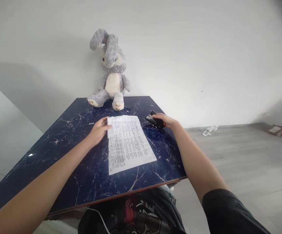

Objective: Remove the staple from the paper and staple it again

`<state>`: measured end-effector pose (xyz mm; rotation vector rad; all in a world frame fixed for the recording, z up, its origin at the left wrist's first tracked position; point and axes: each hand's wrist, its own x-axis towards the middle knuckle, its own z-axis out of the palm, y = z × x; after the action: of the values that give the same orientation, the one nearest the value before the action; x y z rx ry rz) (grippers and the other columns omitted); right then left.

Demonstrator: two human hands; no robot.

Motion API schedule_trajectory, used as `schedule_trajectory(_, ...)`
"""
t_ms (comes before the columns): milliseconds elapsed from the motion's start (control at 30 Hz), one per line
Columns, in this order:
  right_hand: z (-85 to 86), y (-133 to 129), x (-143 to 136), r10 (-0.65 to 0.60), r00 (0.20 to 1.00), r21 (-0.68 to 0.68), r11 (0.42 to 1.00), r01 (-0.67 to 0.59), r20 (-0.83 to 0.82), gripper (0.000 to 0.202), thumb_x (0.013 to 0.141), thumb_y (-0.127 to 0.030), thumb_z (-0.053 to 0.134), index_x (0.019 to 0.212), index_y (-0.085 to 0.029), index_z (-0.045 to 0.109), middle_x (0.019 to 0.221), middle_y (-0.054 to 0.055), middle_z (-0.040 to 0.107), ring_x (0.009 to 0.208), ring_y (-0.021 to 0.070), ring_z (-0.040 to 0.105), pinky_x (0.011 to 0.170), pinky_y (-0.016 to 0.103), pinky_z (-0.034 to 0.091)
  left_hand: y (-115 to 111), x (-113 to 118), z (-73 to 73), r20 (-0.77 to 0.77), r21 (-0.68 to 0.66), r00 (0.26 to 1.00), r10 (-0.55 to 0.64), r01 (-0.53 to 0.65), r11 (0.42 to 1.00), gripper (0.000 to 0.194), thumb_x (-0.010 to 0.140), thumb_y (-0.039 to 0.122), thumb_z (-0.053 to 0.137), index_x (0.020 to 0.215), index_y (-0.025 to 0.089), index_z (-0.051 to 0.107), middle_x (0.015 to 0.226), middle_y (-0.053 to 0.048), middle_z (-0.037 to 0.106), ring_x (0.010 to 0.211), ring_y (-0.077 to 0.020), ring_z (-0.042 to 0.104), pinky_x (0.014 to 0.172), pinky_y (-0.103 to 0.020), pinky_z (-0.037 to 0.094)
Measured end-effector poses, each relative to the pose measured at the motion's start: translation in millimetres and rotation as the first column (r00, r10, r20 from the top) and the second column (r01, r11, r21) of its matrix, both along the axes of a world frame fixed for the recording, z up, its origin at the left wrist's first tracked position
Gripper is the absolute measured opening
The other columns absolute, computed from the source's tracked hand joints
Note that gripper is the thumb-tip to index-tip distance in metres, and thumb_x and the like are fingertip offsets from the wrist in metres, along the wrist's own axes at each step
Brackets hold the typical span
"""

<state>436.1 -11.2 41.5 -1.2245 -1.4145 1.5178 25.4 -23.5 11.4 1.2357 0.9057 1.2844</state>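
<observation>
Printed sheets of paper (128,143) lie on the dark blue marbled table (82,175), their near end toward me. My left hand (100,130) pinches the upper left edge of the sheets, thumb on top and fingers partly under the paper. To the right of the sheets, my right hand (165,121) is closed round a black stapler (155,121). The stapler's head points left, apart from the paper. A small grey strip (91,123), perhaps staples, lies left of my left hand.
A grey plush rabbit (113,71) sits at the table's far edge against the white wall. On the floor to the right are a clear plastic bottle or wrapper (209,130) and a brown cardboard piece (276,129). A white cable (98,213) hangs by my lap.
</observation>
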Motion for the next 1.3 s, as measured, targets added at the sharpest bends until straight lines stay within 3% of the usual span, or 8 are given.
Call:
schedule_trajectory(100, -2.9, 1, -1, 0.063, 0.994, -0.019, 0.998, -0.062, 0.088, 0.051, 0.089, -0.060, 0.080, 0.111, -0.015, 0.071, 0.101, 0.015, 0.076, 0.080, 0.0246, 0.074, 0.065, 0.032, 0.066, -4, 3, 5.0, 0.051, -0.121, 0.998, -0.046, 0.052, 0.991, 0.043, 0.069, 0.022, 0.089, 0.108, 0.011, 0.074, 0.110, -0.016, 0.079, 0.110, -0.0348, 0.074, 0.103, -0.052, 0.058)
schedule_trajectory(200, 1.3, 1, -5, 0.123, 0.979, 0.001, 0.992, -0.125, 0.161, 0.053, 0.089, -0.059, 0.082, 0.119, -0.016, 0.074, 0.113, 0.014, 0.076, 0.092, 0.0258, 0.075, 0.075, 0.033, 0.067, -8, 6, 6.5, 0.061, -0.177, 0.995, -0.075, 0.085, 0.980, 0.038, 0.072, 0.025, 0.090, 0.104, 0.010, 0.077, 0.108, -0.016, 0.080, 0.108, -0.0367, 0.075, 0.102, -0.055, 0.058)
schedule_trajectory(433, 6.8, -1, -11, 0.238, 0.945, 0.028, 0.968, -0.250, 0.226, 0.056, 0.087, -0.055, 0.084, 0.130, -0.020, 0.074, 0.125, 0.011, 0.075, 0.110, 0.0304, 0.073, 0.100, 0.041, 0.062, -14, 10, 4.3, 0.040, -0.086, 0.989, -0.145, 0.148, 0.985, 0.046, 0.074, 0.034, 0.091, 0.114, 0.014, 0.078, 0.117, -0.014, 0.080, 0.115, -0.0361, 0.073, 0.108, -0.054, 0.055)
schedule_trajectory(567, 3.4, 1, -10, 0.200, 0.951, 0.009, 0.978, -0.207, 0.236, 0.058, 0.087, -0.056, 0.084, 0.131, -0.021, 0.073, 0.129, 0.011, 0.073, 0.112, 0.0312, 0.073, 0.101, 0.042, 0.062, -14, 9, 4.7, -0.001, -0.063, 0.991, -0.135, 0.135, 0.989, 0.050, 0.072, 0.042, 0.093, 0.111, 0.013, 0.079, 0.113, -0.014, 0.080, 0.113, -0.0364, 0.074, 0.107, -0.054, 0.055)
schedule_trajectory(767, 3.0, 2, -13, 0.261, 0.936, 0.024, 0.961, -0.274, 0.234, 0.054, 0.086, -0.055, 0.084, 0.127, -0.022, 0.075, 0.127, 0.010, 0.074, 0.112, 0.0332, 0.072, 0.096, 0.044, 0.064, -10, 6, 1.0, -0.064, -0.056, 0.994, -0.090, 0.086, 0.995, 0.058, 0.066, 0.049, 0.095, 0.108, 0.012, 0.079, 0.105, -0.014, 0.081, 0.104, -0.0347, 0.076, 0.098, -0.051, 0.059)
schedule_trajectory(933, 3.7, 1, -14, 0.205, 0.944, 0.040, 0.974, -0.223, 0.257, 0.056, 0.083, -0.052, 0.087, 0.129, -0.020, 0.075, 0.125, 0.013, 0.074, 0.109, 0.0339, 0.072, 0.097, 0.047, 0.063, -6, 4, -6.3, -0.190, -0.012, 0.982, -0.014, 0.011, 1.000, 0.062, 0.060, 0.056, 0.096, 0.101, 0.012, 0.081, 0.098, -0.013, 0.081, 0.096, -0.0323, 0.076, 0.089, -0.044, 0.060)
schedule_trajectory(1133, 7.3, -1, -16, 0.242, 0.928, 0.024, 0.965, -0.260, 0.283, 0.060, 0.086, -0.056, 0.084, 0.134, -0.021, 0.073, 0.132, 0.012, 0.071, 0.116, 0.0341, 0.070, 0.103, 0.048, 0.059, -5, 1, -6.7, -0.348, 0.090, 0.937, 0.028, 0.004, 0.996, 0.049, 0.065, 0.057, 0.093, 0.089, 0.015, 0.083, 0.100, -0.012, 0.082, 0.089, -0.0298, 0.075, 0.079, -0.040, 0.059)
schedule_trajectory(1300, 9.3, -4, -19, 0.218, 0.937, 0.026, 0.972, -0.233, 0.272, 0.059, 0.082, -0.054, 0.087, 0.131, -0.021, 0.075, 0.127, 0.012, 0.074, 0.116, 0.0353, 0.070, 0.103, 0.049, 0.059, 0, -2, -10.9, -0.394, 0.165, 0.917, 0.067, -0.001, 0.986, 0.037, 0.069, 0.048, 0.093, 0.088, 0.018, 0.083, 0.100, -0.010, 0.082, 0.090, -0.0297, 0.075, 0.077, -0.039, 0.059)
